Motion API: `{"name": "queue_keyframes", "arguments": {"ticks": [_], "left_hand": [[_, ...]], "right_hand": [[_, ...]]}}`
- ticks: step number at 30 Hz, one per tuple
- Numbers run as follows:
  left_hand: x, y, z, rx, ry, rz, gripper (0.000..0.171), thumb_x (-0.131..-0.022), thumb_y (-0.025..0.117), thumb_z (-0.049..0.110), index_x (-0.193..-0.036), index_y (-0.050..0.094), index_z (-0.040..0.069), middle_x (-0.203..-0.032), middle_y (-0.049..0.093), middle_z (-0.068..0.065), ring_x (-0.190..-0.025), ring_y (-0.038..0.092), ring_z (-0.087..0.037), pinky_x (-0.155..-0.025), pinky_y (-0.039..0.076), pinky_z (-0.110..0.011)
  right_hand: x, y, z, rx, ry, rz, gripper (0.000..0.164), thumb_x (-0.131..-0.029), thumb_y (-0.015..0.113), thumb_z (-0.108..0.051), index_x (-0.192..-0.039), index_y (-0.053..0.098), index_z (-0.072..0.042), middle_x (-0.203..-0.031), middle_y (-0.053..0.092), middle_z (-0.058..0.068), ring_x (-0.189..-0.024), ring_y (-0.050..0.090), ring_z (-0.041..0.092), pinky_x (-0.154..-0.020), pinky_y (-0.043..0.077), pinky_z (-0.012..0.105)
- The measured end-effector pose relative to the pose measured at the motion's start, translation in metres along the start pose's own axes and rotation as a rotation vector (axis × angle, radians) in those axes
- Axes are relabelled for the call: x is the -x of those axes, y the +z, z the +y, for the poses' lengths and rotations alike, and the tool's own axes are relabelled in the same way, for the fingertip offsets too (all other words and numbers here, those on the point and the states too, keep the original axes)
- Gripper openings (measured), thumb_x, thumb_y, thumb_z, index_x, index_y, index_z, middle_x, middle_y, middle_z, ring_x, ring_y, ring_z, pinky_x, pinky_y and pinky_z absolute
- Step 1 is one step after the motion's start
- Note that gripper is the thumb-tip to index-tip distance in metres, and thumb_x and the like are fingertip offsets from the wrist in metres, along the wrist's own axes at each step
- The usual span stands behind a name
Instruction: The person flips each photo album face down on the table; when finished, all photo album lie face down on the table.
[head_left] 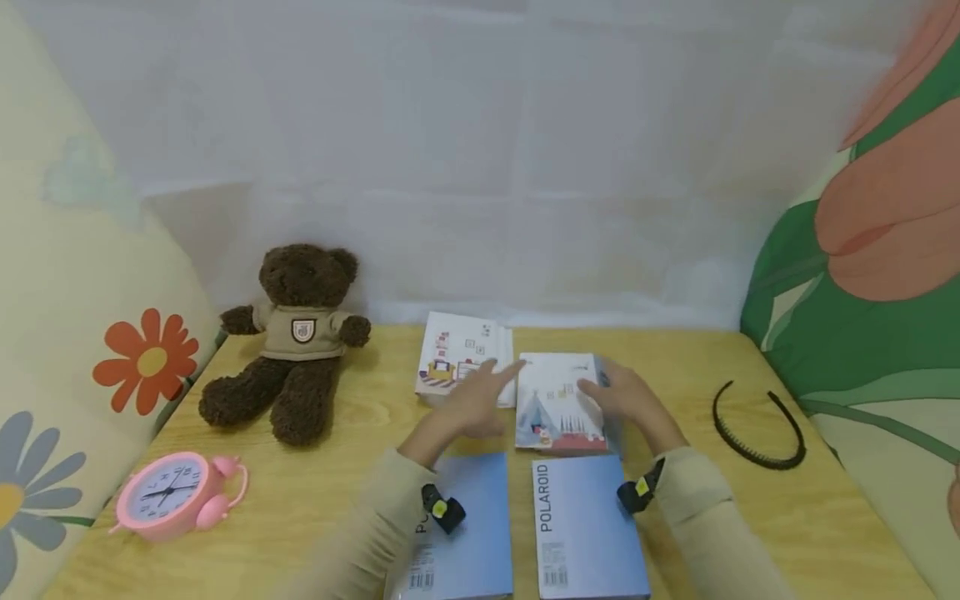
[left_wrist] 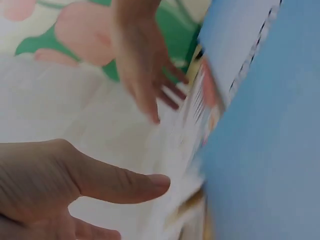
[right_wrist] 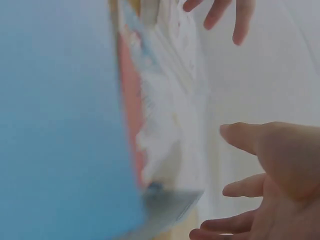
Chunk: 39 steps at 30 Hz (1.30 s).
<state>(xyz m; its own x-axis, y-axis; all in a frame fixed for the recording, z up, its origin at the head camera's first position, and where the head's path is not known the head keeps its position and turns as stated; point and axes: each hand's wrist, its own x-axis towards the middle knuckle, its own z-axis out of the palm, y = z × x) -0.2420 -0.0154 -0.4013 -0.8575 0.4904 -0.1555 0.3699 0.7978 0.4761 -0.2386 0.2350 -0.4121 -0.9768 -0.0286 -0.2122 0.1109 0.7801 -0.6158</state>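
Note:
My left hand point(head_left: 472, 400), fingers spread, hovers between two white illustrated books in the head view. One, with a tent drawing point(head_left: 558, 408), lies nearer the middle; the other, with a yellow vehicle drawing point(head_left: 450, 358), lies behind my left hand on another white book. At the right edge of the tent book is my right hand point(head_left: 618, 392), its thumb overlapping the cover. The right wrist view shows this right hand point(right_wrist: 285, 170) with fingers apart and nothing in them. In the left wrist view the left thumb point(left_wrist: 125, 185) extends toward the books.
Two blue POLAROID books, left point(head_left: 476, 525) and right point(head_left: 588, 525), lie under my forearms. A brown teddy bear point(head_left: 303, 333) sits at the back left, with a pink alarm clock point(head_left: 168, 496) in front. A black headband point(head_left: 757, 450) lies at the right of the wooden table point(head_left: 322, 517).

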Motion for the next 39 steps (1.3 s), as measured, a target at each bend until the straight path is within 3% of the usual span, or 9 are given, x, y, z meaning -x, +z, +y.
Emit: {"name": "queue_keyframes", "arguments": {"ticks": [4,7,11,14,19,23,29,35,39], "left_hand": [[0.006,-0.034,-0.038,0.037,-0.067,0.086,0.109,-0.071,0.084,0.010,-0.160,0.020,0.015,-0.158,0.020,-0.029,-0.142,0.020,-0.051,-0.108,0.027,-0.069],[0.008,-0.044,-0.065,0.084,-0.093,0.118,0.116,-0.069,0.089,0.017,-0.159,0.016,0.006,-0.154,0.025,-0.032,-0.140,0.024,-0.051,-0.111,0.026,-0.065],[0.004,-0.037,-0.091,0.140,-0.067,0.158,0.127,-0.062,0.095,0.022,-0.157,0.013,0.000,-0.146,0.036,-0.032,-0.133,0.033,-0.050,-0.110,0.029,-0.063],[-0.005,-0.023,-0.103,0.219,0.003,0.192,0.119,-0.056,0.098,0.020,-0.151,0.028,-0.001,-0.134,0.049,-0.028,-0.123,0.045,-0.044,-0.106,0.036,-0.059],[-0.014,-0.003,-0.112,0.429,0.082,0.178,0.090,-0.051,0.097,0.007,-0.129,0.053,0.003,-0.113,0.058,-0.012,-0.102,0.056,-0.026,-0.099,0.045,-0.046],[-0.009,0.003,-0.109,0.494,0.040,0.177,0.100,-0.051,0.094,0.000,-0.138,0.045,0.001,-0.122,0.055,-0.014,-0.111,0.054,-0.029,-0.107,0.039,-0.047],[-0.001,0.007,-0.107,0.465,-0.041,0.221,0.107,-0.055,0.092,-0.001,-0.146,0.036,0.002,-0.129,0.054,-0.014,-0.118,0.052,-0.032,-0.109,0.037,-0.049],[0.011,0.005,-0.111,0.429,-0.056,0.251,0.108,-0.055,0.091,-0.003,-0.146,0.033,-0.002,-0.124,0.059,-0.017,-0.115,0.055,-0.034,-0.106,0.041,-0.049],[0.024,0.003,-0.113,0.408,-0.092,0.260,0.106,-0.054,0.091,-0.004,-0.144,0.036,-0.002,-0.120,0.060,-0.015,-0.112,0.057,-0.032,-0.104,0.044,-0.048]], "right_hand": [[-0.012,0.000,-0.027,-0.002,-0.047,0.041,0.080,-0.099,0.053,-0.040,-0.152,0.021,0.011,-0.153,0.026,0.034,-0.141,0.025,0.049,-0.116,0.021,0.057],[-0.025,0.007,-0.047,-0.004,-0.070,0.022,0.085,-0.099,0.051,-0.045,-0.153,0.016,0.011,-0.156,0.021,0.033,-0.144,0.019,0.047,-0.118,0.017,0.054],[-0.048,0.024,-0.069,-0.001,-0.088,-0.028,0.090,-0.099,0.050,-0.050,-0.155,0.009,0.007,-0.159,0.014,0.031,-0.147,0.011,0.044,-0.119,0.012,0.053],[-0.063,0.039,-0.080,-0.002,-0.111,-0.062,0.089,-0.099,0.052,-0.049,-0.155,0.011,0.008,-0.158,0.016,0.031,-0.147,0.013,0.044,-0.119,0.014,0.052],[-0.080,0.060,-0.091,0.027,-0.120,-0.104,0.083,-0.100,0.054,-0.043,-0.153,0.018,0.010,-0.157,0.023,0.030,-0.145,0.022,0.043,-0.119,0.020,0.047],[-0.085,0.067,-0.096,0.004,-0.114,-0.113,0.084,-0.098,0.056,-0.043,-0.153,0.020,0.009,-0.156,0.025,0.031,-0.144,0.023,0.044,-0.118,0.021,0.050],[-0.089,0.076,-0.101,-0.022,-0.122,-0.159,0.082,-0.099,0.053,-0.042,-0.156,0.015,0.003,-0.160,0.013,0.027,-0.148,0.009,0.041,-0.119,0.009,0.052],[-0.089,0.084,-0.110,-0.010,-0.173,-0.128,0.073,-0.098,0.058,-0.035,-0.151,0.030,0.008,-0.150,0.037,0.030,-0.138,0.037,0.043,-0.115,0.029,0.051],[-0.084,0.091,-0.117,-0.013,-0.178,-0.125,0.072,-0.097,0.060,-0.036,-0.149,0.034,0.007,-0.145,0.045,0.029,-0.133,0.044,0.043,-0.112,0.035,0.050]]}}
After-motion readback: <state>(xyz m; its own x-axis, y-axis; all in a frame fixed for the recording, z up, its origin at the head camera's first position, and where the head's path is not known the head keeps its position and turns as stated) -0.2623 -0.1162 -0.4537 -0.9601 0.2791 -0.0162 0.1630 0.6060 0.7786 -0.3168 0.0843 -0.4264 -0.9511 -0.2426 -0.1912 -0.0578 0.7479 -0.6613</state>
